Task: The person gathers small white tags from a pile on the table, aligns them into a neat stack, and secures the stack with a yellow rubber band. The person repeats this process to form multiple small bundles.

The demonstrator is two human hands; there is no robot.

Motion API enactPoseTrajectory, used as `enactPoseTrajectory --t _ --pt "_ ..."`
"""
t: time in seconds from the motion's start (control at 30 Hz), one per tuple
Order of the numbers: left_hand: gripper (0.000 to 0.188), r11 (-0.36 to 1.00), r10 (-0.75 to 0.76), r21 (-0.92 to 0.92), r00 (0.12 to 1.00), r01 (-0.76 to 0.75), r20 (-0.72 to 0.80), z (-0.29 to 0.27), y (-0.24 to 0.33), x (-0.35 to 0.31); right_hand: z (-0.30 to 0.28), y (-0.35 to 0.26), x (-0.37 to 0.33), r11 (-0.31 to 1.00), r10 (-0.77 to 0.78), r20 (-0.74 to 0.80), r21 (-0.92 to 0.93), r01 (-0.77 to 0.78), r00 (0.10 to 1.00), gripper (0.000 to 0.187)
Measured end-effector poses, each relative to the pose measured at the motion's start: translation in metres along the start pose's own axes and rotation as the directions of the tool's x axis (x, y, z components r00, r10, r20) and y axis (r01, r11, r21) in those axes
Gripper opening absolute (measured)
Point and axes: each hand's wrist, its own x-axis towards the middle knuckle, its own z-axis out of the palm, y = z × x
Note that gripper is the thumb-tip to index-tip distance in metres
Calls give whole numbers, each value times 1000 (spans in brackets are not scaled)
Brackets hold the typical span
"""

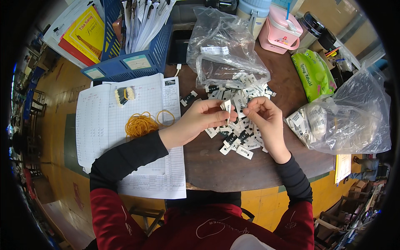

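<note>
My left hand (204,116) pinches a small stack of white labels (226,106) between thumb and fingers, edges up. Close beside it, my right hand (266,116) has its thumb and forefinger drawn together at the edge of a single white label (240,104) with dark print. Its grip on that label is partly hidden. Beneath both hands spreads a loose pile of labels (244,152), some white and some showing dark green sides. One more dark green and white label (188,98) lies left of the pile.
Yellow rubber bands (141,126) and a small bag of tagged strips (124,95) lie on an open ledger (92,125). Behind are a blue file rack (156,62) and a clear plastic bag (225,50). Rightward sit a pink container (279,31), green tissue pack (312,75) and filled bag (350,125).
</note>
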Motion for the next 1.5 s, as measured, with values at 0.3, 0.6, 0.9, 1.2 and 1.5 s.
enactPoseTrajectory --t 0.3,0.6,0.9,1.2,1.5 --pt "39 961 -159 -210 981 179 109 5 3 -3 1 -20 -4 640 -435 422 -477 602 796 83" --pt "37 963 -196 -154 966 223 169 5 2 -5 13 -13 -12 587 -468 403 -524 618 786 73" --pt "37 969 -199 -104 959 223 200 3 -3 -4 16 -12 -15 588 -457 384 -547 597 802 66" --pt "34 928 -230 -237 944 286 238 5 3 -7 9 -19 -13 604 -457 428 -494 626 779 70" --pt "34 953 -230 -163 960 255 159 6 -3 -7 9 -16 -12 540 -495 444 -515 665 747 68"
